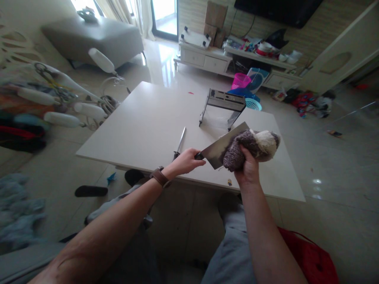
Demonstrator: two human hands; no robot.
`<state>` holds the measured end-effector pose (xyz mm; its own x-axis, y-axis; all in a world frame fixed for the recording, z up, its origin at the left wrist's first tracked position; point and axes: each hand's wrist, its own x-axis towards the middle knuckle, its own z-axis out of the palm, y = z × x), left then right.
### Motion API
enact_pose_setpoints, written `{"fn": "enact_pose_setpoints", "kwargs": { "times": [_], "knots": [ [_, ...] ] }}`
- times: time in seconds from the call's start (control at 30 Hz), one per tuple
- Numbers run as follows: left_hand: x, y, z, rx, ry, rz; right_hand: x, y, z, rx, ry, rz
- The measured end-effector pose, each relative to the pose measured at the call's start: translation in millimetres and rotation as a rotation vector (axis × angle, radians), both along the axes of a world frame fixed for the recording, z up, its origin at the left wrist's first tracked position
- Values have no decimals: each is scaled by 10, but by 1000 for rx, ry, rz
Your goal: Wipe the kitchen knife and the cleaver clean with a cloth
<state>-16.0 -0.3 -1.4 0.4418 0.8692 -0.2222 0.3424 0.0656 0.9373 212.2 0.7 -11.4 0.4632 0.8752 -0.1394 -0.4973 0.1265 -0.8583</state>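
My left hand (189,159) is closed round the black handle of a cleaver (217,150), whose broad blade points up and to the right above the table. In my right hand (249,170) is a bunched cloth (239,150), grey-brown and cream, which lies against the blade and covers part of it. A sharpening steel (181,140) with a dark handle lies on the white table (133,126), its handle partly behind my left wrist. Beyond the blade stands a small frame (226,98) with a dark top and clear sides.
A tiny yellow figure (229,182) is at the table's near edge, and a red scrap (191,93) lies farther back. White lamp arms (89,110) stand to the left. Behind the table are a pink basket (241,81) and a low cabinet (204,59). A red bag (310,256) sits at lower right.
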Motion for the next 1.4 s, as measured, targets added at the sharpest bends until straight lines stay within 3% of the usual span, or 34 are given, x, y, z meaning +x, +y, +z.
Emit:
{"fn": "enact_pose_setpoints", "kwargs": {
  "times": [0.13,0.3,0.53,0.93,1.4],
  "knots": [
    [65,-39,-11,27,-38,32,-136,-29,15,-32,16,-19],
    [146,-41,-104,199,-9,72,-317,-83,-36,-67,-9,26],
    [172,-46,-159,192,6,104,-511,-148,-67,-95,-30,62],
    [245,-104,-165,236,-47,153,-499,-158,-95,-98,-210,70],
    [261,-108,-224,250,-101,139,-474,-164,-146,-120,-202,112]
  ]
}}
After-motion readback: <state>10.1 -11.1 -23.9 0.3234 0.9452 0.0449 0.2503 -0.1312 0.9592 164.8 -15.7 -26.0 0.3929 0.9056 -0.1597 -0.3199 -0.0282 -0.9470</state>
